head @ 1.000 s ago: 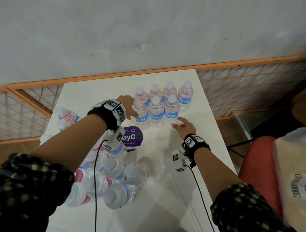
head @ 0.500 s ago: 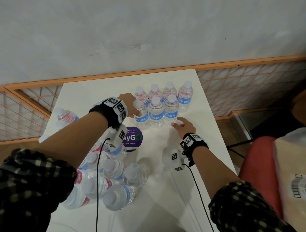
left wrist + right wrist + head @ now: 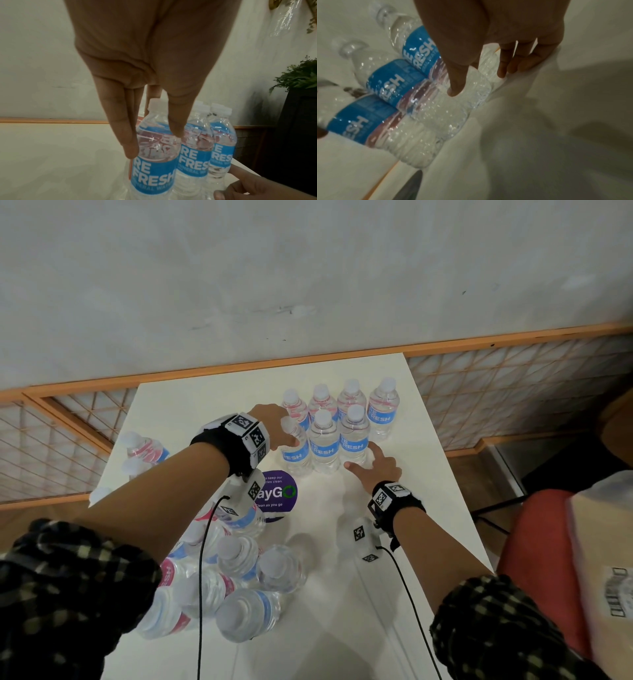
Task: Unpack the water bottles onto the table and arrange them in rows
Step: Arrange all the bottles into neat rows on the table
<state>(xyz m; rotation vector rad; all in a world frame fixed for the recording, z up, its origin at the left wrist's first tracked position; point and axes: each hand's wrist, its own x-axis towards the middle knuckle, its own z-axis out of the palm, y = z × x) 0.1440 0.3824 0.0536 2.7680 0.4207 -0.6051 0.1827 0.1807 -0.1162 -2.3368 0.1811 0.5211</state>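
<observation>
Clear water bottles with blue labels stand upright in two rows on the white table (image 3: 394,542), several at the back and three in front. My left hand (image 3: 272,428) holds the front-left bottle (image 3: 295,455) near its shoulder. Its thumb (image 3: 176,125) is in front and its straight fingers (image 3: 127,138) are at the side and behind. My right hand (image 3: 375,467) is open. Its thumb (image 3: 456,83) and forefinger touch the base of the front-right bottle (image 3: 354,440). A heap of bottles (image 3: 239,580) lies at the near left.
More bottles (image 3: 144,448) stand at the table's left edge. A purple round sticker (image 3: 279,496) is under my left wrist. An orange-framed lattice rail (image 3: 513,392) runs behind the table. A red seat (image 3: 541,559) with a wrapped package stands at the right. A potted plant (image 3: 300,77) is beyond the table.
My left hand has shifted slightly right, and its thumb now lies across the front-left bottle. My right hand has stayed at the bottle bases.
</observation>
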